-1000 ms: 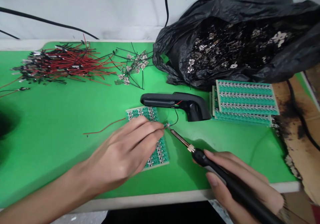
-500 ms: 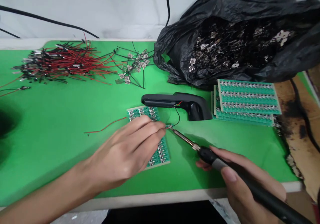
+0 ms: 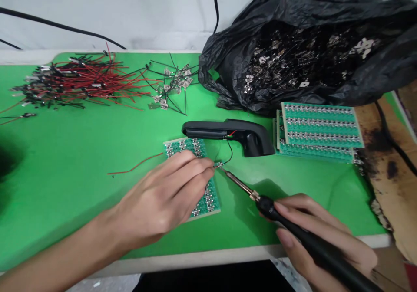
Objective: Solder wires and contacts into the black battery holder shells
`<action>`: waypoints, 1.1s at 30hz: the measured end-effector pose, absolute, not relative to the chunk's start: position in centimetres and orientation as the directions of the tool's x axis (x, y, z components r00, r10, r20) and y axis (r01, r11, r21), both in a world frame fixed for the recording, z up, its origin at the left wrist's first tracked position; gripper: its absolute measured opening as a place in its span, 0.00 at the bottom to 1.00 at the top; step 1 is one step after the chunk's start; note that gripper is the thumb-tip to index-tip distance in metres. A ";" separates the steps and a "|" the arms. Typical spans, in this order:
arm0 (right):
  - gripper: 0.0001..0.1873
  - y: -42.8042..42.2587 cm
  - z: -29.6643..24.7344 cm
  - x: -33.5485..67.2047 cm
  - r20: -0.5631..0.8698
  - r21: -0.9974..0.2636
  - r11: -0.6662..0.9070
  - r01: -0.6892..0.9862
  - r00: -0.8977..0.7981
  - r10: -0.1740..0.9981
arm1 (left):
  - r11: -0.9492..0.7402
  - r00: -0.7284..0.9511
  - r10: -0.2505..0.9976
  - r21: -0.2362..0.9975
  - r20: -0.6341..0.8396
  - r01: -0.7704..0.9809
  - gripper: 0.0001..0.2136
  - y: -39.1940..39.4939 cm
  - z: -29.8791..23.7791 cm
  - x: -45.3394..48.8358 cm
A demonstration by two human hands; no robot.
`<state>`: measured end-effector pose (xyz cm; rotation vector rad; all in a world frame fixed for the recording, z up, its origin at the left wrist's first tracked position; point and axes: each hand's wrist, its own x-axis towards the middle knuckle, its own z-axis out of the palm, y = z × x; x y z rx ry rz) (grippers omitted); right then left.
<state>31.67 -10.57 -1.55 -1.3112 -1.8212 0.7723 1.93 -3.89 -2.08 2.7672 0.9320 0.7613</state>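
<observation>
My left hand [image 3: 172, 188] pinches a tiny circuit board [image 3: 219, 165] at its fingertips, above a green circuit board panel [image 3: 208, 201]. A black wire [image 3: 231, 151] runs from that tiny board up to a black plastic housing [image 3: 257, 142], where a short red wire also shows. In my right hand [image 3: 312, 227] is a black soldering iron [image 3: 270, 207], its fingers wrapped round the handle. The iron's metal tip lies at the tiny board; whether it touches I cannot tell. Left of the panel lies a loose red wire [image 3: 133, 167].
Behind are a pile of red and black wires [image 3: 87, 81], a few metal contacts with wires [image 3: 176, 83] and a black plastic bag [image 3: 224, 66] full of metal pieces. Stacked circuit panels [image 3: 322, 125] lie at right, near scorched cardboard [image 3: 387, 166].
My right hand's fingers have shifted on the soldering iron's handle, and the thumb sits lower. The left hand holds its place on the tiny board. The whole view has moved slightly.
</observation>
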 end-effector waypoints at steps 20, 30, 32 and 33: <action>0.26 -10.8 -1.7 32.0 0.186 -0.815 0.277 0.510 -0.222 0.957 | -0.798 0.680 0.601 0.273 0.421 0.537 0.09 -4.0 -1.8 2.0; 0.24 -10.2 -1.1 31.4 0.218 -0.805 0.304 0.509 -0.224 0.950 | -0.785 0.663 0.619 0.302 0.421 0.541 0.10 -3.9 -2.0 2.0; 0.24 -10.4 -1.3 31.5 0.223 -0.803 0.308 0.511 -0.222 0.949 | -0.780 0.653 0.625 0.300 0.427 0.550 0.10 -3.9 -2.1 2.0; 0.24 -10.5 -1.4 31.5 0.224 -0.803 0.308 0.511 -0.221 0.949 | -0.775 0.647 0.631 0.301 0.428 0.556 0.10 -3.9 -2.1 2.0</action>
